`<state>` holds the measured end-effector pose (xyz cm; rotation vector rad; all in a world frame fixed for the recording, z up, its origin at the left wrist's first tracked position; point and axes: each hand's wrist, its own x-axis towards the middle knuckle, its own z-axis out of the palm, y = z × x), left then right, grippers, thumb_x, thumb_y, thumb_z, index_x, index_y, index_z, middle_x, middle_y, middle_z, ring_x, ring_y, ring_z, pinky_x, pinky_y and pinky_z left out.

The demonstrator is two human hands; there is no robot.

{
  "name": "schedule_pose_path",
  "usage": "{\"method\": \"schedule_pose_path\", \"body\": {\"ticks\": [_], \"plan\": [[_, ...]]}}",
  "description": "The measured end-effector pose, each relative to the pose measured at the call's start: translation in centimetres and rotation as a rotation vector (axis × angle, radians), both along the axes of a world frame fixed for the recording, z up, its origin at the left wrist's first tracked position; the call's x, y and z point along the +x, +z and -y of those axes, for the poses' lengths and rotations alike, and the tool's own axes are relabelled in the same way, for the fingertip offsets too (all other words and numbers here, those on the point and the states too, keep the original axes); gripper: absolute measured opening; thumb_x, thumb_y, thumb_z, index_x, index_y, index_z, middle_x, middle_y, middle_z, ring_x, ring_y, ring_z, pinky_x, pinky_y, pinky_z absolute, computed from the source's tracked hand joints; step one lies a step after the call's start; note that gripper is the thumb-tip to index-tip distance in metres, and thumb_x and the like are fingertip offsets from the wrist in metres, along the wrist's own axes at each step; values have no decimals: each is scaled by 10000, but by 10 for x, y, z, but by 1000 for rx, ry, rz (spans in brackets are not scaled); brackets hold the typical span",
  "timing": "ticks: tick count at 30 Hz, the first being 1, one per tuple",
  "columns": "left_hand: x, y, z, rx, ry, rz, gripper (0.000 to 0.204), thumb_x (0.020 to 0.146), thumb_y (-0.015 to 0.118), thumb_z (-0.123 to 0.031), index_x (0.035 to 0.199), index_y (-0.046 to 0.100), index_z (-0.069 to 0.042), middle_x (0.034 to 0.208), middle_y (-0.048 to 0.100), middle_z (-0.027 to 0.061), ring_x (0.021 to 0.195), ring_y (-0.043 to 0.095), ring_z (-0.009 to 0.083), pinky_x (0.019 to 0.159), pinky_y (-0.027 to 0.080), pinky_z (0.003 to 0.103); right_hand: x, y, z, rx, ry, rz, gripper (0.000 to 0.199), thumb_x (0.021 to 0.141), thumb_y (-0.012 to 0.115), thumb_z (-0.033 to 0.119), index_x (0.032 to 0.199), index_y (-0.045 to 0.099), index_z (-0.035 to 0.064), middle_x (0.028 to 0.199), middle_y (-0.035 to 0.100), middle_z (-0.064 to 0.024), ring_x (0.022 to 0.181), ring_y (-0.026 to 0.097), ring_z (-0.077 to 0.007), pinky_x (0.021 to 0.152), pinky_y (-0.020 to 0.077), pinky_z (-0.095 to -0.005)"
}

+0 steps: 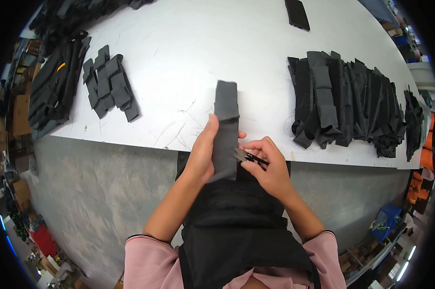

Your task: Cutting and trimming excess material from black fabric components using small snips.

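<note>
Strip [226, 137]: dark grey fabric, which we hold lengthwise over the near edge of the white table [179, 58].
Left hand [201, 155]: our grasp is on the strip's left side, thumb along it.
Right hand [271, 168]: we grip black thread snips [252, 158], blade tips at the strip's right edge.
Fabric pile [322, 91]: gathered to our right; a black phone [297, 14] lies beyond.

I look steeply down from head height through one wide fisheye, close above left hand [201, 154], right hand [274, 172] and white table [193, 53]
</note>
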<state>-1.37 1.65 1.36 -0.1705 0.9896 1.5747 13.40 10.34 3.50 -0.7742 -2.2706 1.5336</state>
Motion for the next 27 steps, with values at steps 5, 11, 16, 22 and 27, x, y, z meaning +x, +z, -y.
{"method": "schedule_pose_path", "body": {"ticks": [5,11,16,22,27], "plan": [[16,14,4,-19,-84,-119,584,952,419,-226,1445,137,-89,1097,545,148,833,607,202,636,532,323,-14,6,-9,172,-5,-13,405,661,667,-22,1048,586,67,811,486,-81,623,559,-232,551,461,-312],[35,16,17,54,-173,-207,558,936,427,-120,1414,139,-91,1060,517,153,722,618,204,617,534,310,-30,-32,-23,243,-162,-270,138,789,603,14,915,548,26,807,481,-52,574,518,-145,487,422,-241],[35,2,28,51,-186,-190,386,929,509,-154,1234,298,-47,1068,505,148,739,632,202,630,533,294,-33,-17,-30,-772,-391,-298,198,923,551,231,822,487,72,634,425,44,437,332,-21,376,277,-187],[24,25,4,194,-231,-1387,260,744,739,-153,775,519,-19,1252,496,188,1310,316,352,1022,323,463,-47,-26,-44,-1063,-228,-138,184,898,587,222,834,531,58,674,498,26,526,452,-31,409,335,-187],[11,6,8,183,-368,-1775,251,694,743,-127,811,561,1,1181,571,104,1223,438,316,998,337,446,-45,-20,-42,-1180,-190,10,128,889,571,162,866,558,36,724,517,14,604,477,-37,526,398,-202]]}}
